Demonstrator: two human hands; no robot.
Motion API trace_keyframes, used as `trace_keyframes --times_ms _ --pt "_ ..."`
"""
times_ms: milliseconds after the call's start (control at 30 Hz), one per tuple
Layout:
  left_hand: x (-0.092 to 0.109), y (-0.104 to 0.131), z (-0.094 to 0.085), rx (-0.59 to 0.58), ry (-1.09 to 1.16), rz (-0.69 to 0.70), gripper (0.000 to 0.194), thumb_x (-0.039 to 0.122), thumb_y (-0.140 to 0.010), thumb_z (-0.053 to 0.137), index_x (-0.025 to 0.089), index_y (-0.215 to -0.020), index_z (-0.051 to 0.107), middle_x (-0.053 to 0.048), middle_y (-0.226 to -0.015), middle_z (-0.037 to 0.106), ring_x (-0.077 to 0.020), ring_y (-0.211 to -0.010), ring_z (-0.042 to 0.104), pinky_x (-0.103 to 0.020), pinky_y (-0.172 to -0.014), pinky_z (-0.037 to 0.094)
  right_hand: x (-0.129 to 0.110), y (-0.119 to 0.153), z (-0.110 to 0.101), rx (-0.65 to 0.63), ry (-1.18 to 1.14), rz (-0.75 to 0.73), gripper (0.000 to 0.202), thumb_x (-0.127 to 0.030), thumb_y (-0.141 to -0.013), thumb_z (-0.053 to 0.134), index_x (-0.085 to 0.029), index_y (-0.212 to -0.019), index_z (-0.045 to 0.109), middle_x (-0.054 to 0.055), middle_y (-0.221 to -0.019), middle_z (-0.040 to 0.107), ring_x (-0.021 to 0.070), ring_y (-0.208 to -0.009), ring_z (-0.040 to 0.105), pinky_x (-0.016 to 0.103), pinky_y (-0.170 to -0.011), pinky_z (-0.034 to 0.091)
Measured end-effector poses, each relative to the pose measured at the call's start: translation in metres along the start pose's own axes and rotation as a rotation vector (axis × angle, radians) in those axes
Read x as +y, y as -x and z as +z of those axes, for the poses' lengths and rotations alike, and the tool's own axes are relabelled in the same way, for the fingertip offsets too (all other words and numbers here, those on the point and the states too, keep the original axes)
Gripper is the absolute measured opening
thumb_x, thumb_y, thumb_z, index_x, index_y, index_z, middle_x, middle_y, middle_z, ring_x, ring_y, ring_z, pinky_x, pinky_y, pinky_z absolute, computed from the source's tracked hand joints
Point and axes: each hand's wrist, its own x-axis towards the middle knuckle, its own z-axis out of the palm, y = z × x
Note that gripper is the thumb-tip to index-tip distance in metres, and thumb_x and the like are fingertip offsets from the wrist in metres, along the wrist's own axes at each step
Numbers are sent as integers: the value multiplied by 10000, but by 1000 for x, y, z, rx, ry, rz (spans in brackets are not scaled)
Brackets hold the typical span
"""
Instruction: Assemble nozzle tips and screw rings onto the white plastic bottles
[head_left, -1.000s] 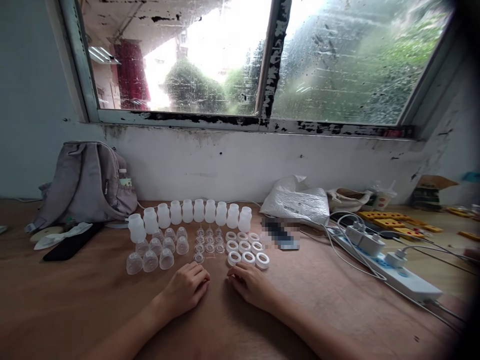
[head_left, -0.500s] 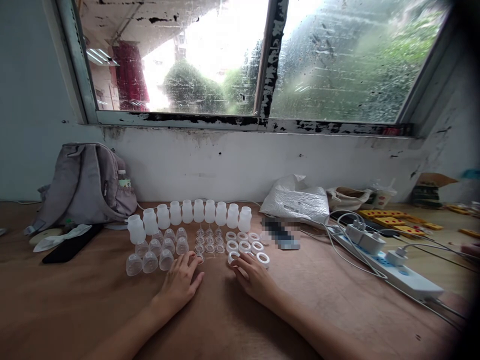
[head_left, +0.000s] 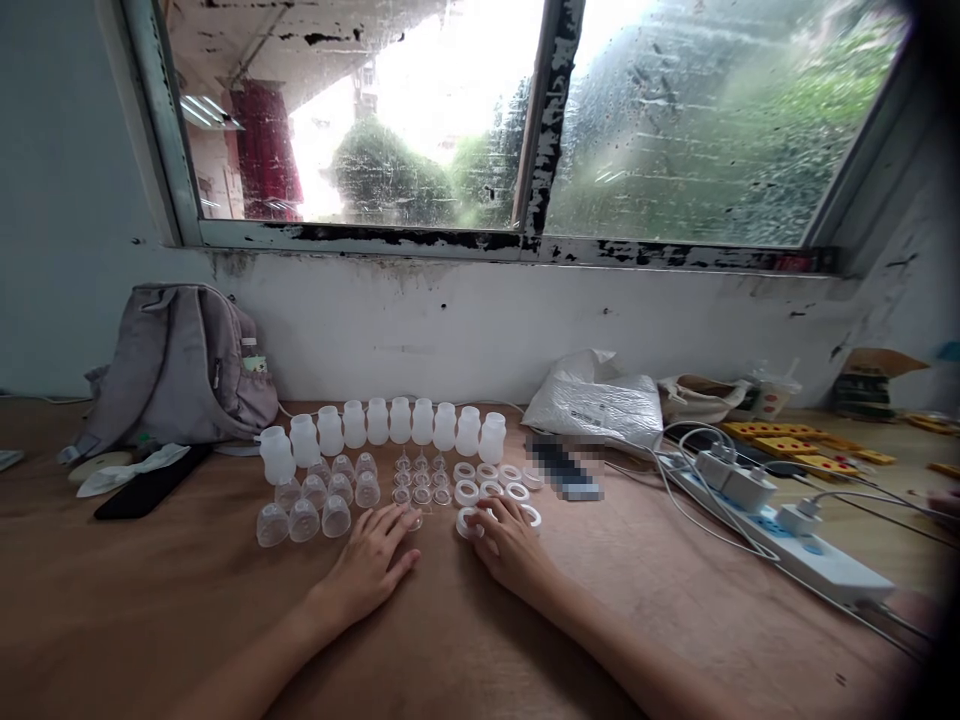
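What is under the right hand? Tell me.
White rings stick out, partly covered, on both sides of the right hand; whatever lies directly beneath it is hidden.

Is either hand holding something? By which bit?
Can't tell: the left hand is at a clear piece, the right hand over white rings; any grip is hidden.

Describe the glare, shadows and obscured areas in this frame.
Head view: left window pane partly blown out; head view: soft shadow on the table beside the right hand; head view: pixelation hides a dark item right of the white rings.
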Motion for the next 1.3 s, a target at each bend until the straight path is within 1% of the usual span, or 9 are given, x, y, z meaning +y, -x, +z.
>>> trace_keyframes --times_ms 133,233,333,433,533,667,833,1000,1300 --pt "16 3 -9 -1 27 165 450 318 -848 400 258 -1285 309 -47 -1296 406 -211 -1191 339 -432 -989 279 -4 -2 -4 -15 -110 -48 123 -186 -789 458 -209 -829 571 64 -908 577 214 -903 477 388 -829 382" --pt "24 4 -13 -42 45 230 458 327 -844 408 249 -1285 310 -54 -1296 407 -218 -1201 329 -438 -991 276 -6 -3 -5 14 -168 -41 130 -210 -806 451 -210 -834 578 64 -872 587 209 -871 502 382 -806 404" --pt "26 6 -16 -102 70 246 451 340 -841 416 259 -1276 327 -51 -1272 436 -219 -1188 351 -428 -973 305 -6 -3 -4 78 -232 -17 143 -234 -817 449 -217 -880 575 72 -978 572 203 -912 514 369 -810 422" --pt "25 6 -17 -139 90 245 419 354 -846 406 276 -1255 360 -43 -1262 446 -215 -1174 366 -411 -956 331 -7 -2 -3 103 -301 3 164 -248 -828 437 -229 -929 565 71 -1082 532 193 -962 515 349 -822 437" --pt "24 6 -18 -147 103 251 401 360 -845 407 281 -1237 389 -46 -1256 451 -215 -1172 367 -402 -950 339 -9 -1 -3 121 -340 -13 181 -253 -834 429 -235 -956 561 73 -1119 513 194 -1012 501 348 -843 436" --pt "24 7 -18 -150 104 259 381 349 -842 418 295 -1220 416 -48 -1248 457 -220 -1158 381 -408 -944 345 -14 0 -5 147 -353 -79 204 -244 -837 426 -228 -988 562 80 -1127 519 198 -1046 495 350 -871 426" --pt "23 7 -15 -121 97 281 354 344 -836 436 317 -1188 459 -51 -1268 437 -240 -1159 382 -420 -927 357 -21 3 -8 85 -364 -124 221 -240 -837 432 -235 -1019 557 77 -1134 525 193 -1042 503 337 -871 429" --pt "20 7 -14 -94 73 309 339 379 -837 422 325 -1165 487 -57 -1294 410 -260 -1181 365 -434 -919 361 -27 2 -12 21 -411 -145 247 -239 -833 443 -225 -1074 497 74 -1119 536 184 -1045 494 330 -880 415" --pt "16 6 -15 -23 45 341 304 369 -835 430 287 -1101 554 -71 -1185 528 -234 -1082 484 -407 -887 397 -25 4 -5 -111 -424 -64 282 -289 -811 486 -217 -1083 459 64 -1038 576 188 -965 532 325 -843 414"
